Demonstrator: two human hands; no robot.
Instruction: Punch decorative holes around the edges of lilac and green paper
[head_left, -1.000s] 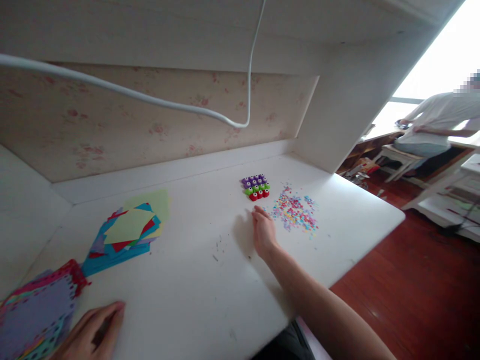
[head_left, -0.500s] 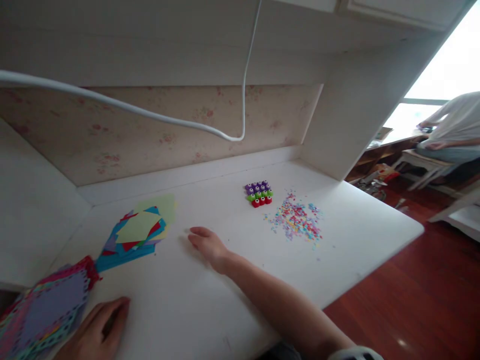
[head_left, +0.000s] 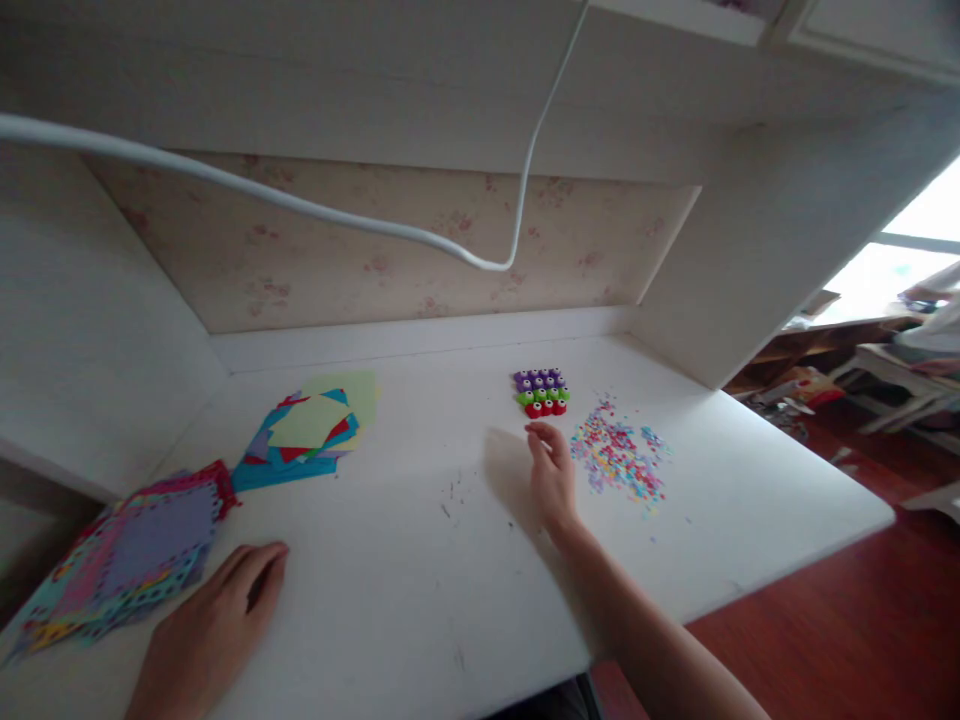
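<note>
My right hand [head_left: 553,478] hovers over the white table with its thumb and fingers a little apart and nothing between them. Its fingertips are just short of a block of small eye-topped pieces [head_left: 543,393], set in purple, green and red rows. Right beside that hand lies a scatter of tiny coloured confetti bits [head_left: 616,452]. Low on the left, my left hand [head_left: 217,620] rests on the table, fingers loosely bent, a gap between thumb and index finger, holding nothing I can see. Next to it is a pile of coloured sheets with holes along their edges [head_left: 154,540].
Coloured paper pieces [head_left: 309,425] lie overlapped at the back left of the table [head_left: 390,590]. A white cable [head_left: 375,226] hangs across the front of the view, below a shelf. A panel [head_left: 780,260] bounds the right side. Part of another person shows at the far right.
My right hand has moved right, from near the coloured papers to the eye-topped pieces. My left hand stays near the holed sheets. The view has shifted a little.
</note>
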